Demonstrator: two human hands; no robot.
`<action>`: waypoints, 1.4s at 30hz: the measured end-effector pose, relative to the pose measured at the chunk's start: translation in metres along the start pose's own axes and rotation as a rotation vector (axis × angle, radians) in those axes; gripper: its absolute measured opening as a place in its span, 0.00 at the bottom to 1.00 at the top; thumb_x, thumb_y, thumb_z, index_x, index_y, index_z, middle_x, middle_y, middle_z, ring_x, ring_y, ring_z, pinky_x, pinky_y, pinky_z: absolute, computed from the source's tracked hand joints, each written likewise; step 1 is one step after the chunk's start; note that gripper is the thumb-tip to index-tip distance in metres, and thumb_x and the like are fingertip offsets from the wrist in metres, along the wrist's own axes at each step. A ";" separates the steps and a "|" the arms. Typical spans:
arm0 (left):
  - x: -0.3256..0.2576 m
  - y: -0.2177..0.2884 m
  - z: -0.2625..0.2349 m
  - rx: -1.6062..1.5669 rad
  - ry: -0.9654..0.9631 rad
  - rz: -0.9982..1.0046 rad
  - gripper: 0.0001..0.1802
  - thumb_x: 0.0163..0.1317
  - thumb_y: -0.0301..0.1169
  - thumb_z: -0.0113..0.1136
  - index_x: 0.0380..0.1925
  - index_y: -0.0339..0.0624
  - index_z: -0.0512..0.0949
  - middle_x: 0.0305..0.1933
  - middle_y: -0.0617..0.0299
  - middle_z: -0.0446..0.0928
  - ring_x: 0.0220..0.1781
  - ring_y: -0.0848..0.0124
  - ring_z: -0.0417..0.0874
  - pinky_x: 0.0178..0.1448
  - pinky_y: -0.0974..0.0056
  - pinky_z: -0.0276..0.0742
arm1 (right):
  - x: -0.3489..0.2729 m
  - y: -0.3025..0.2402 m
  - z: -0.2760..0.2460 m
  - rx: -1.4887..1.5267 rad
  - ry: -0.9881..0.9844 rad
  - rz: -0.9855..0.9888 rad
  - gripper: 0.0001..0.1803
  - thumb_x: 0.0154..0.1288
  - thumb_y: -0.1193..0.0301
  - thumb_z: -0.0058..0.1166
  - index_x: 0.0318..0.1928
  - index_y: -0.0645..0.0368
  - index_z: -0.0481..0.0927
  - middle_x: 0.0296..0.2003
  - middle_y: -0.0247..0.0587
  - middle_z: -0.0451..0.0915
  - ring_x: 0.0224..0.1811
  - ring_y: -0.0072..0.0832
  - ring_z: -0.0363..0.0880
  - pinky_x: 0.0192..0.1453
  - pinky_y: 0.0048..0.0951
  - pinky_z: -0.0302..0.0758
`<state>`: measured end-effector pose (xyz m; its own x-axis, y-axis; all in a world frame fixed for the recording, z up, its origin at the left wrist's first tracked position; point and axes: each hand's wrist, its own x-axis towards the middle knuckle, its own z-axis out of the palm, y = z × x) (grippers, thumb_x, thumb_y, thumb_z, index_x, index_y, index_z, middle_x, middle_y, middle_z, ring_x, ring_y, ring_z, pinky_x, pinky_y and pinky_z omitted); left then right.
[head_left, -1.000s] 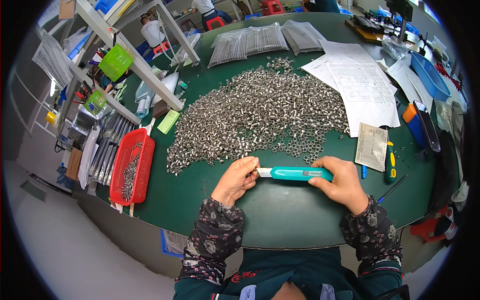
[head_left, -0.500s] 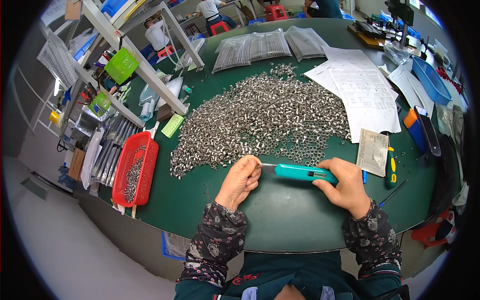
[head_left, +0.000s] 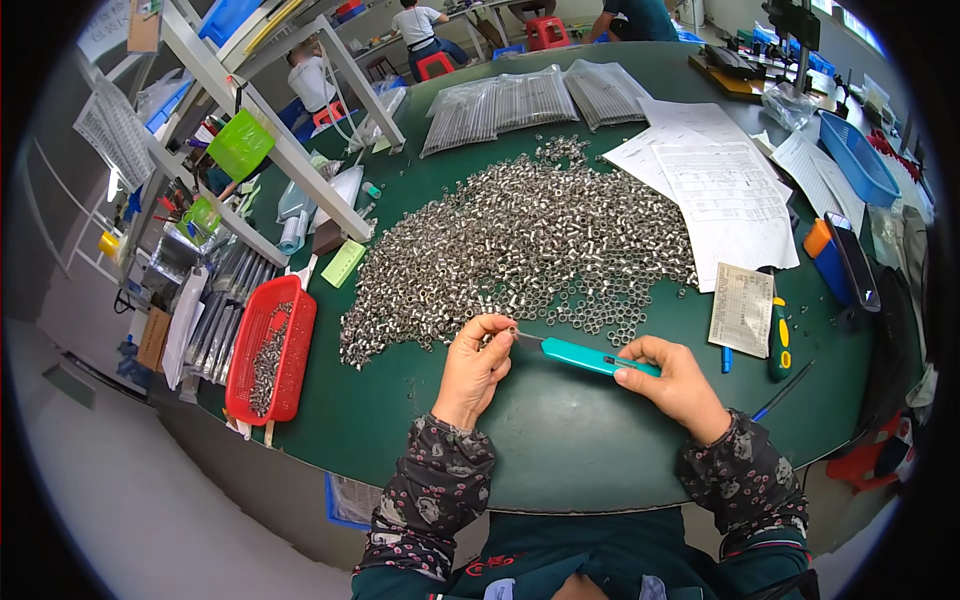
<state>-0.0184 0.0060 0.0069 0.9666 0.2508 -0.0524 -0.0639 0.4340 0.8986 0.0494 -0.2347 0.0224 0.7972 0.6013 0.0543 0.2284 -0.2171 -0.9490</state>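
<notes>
A small metal ring (head_left: 513, 331) is pinched between the thumb and forefinger of my left hand (head_left: 470, 375). My right hand (head_left: 682, 385) grips a teal utility knife (head_left: 580, 355) by its rear end. Its thin blade (head_left: 530, 341) points left and meets the ring, though I cannot tell whether the tip is inside it. Both hands are above the near part of the green table (head_left: 570, 460). Just beyond them spreads a wide heap of short metal rings (head_left: 520, 230), some standing on end at its near right side.
To the left, a red basket (head_left: 302, 350) holds more small metal pieces, below a white shelf frame (head_left: 300, 165). Bagged metal tubes (head_left: 535, 103) lie behind the heap. Papers (head_left: 725, 200), a green-yellow screwdriver (head_left: 779, 340) and a pen (head_left: 785, 390) lie right. People sit farther back.
The knife has tilted, its handle now lower toward the right, and my right hand has turned and shifted slightly left. My left hand's fingers have rolled, bringing the ring into sight.
</notes>
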 end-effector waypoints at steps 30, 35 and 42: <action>-0.004 0.000 0.001 -0.120 -0.066 -0.007 0.07 0.57 0.26 0.54 0.36 0.38 0.71 0.23 0.67 0.69 0.16 0.85 0.57 0.17 0.79 0.49 | -0.002 -0.010 0.004 -0.336 0.196 -0.262 0.14 0.47 0.65 0.59 0.31 0.61 0.76 0.23 0.45 0.75 0.24 0.39 0.74 0.27 0.33 0.68; -0.004 -0.001 -0.001 -0.192 -0.048 -0.074 0.07 0.59 0.27 0.51 0.38 0.38 0.71 0.28 0.65 0.70 0.16 0.85 0.56 0.16 0.81 0.49 | -0.003 -0.016 -0.003 -0.421 0.274 -0.481 0.13 0.45 0.68 0.60 0.31 0.61 0.75 0.24 0.43 0.75 0.23 0.38 0.74 0.26 0.33 0.68; -0.003 0.005 0.002 -0.217 -0.037 -0.064 0.07 0.61 0.27 0.48 0.38 0.39 0.71 0.30 0.64 0.68 0.18 0.85 0.57 0.16 0.81 0.50 | -0.005 -0.014 -0.004 -0.764 0.146 -0.413 0.13 0.43 0.68 0.60 0.31 0.58 0.73 0.20 0.40 0.71 0.23 0.38 0.73 0.24 0.36 0.67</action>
<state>-0.0210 0.0060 0.0127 0.9785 0.1868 -0.0871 -0.0501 0.6253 0.7788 0.0444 -0.2380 0.0371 0.6198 0.6528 0.4356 0.7840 -0.4907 -0.3802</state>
